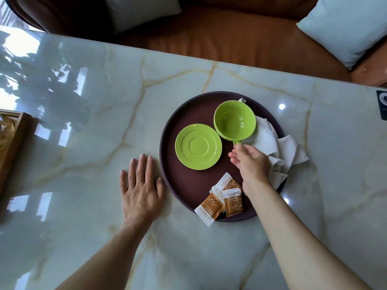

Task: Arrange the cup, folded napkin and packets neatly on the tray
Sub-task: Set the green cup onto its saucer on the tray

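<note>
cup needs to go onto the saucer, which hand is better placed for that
Right. The right hand already pinches the cup handle beside the saucer; the left hand lies flat on the table.

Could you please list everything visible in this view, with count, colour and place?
tray: one, dark maroon, round, on the marble table.
cup: one, green, empty, far side of the tray, partly over the napkin.
saucer: one, green, left part of the tray, bare.
napkin: one, white, rumpled, over the tray's right rim.
packets: about four, orange and white, overlapping at the tray's near rim; one juts over it.
table: one, pale veined marble.
sofa: one, brown, beyond the table.
cushions: two, pale, on the sofa.
wooden box: one, left edge, partly seen.
left hand: flat on the table beside the tray.
right hand: grip on the cup's handle.
</note>
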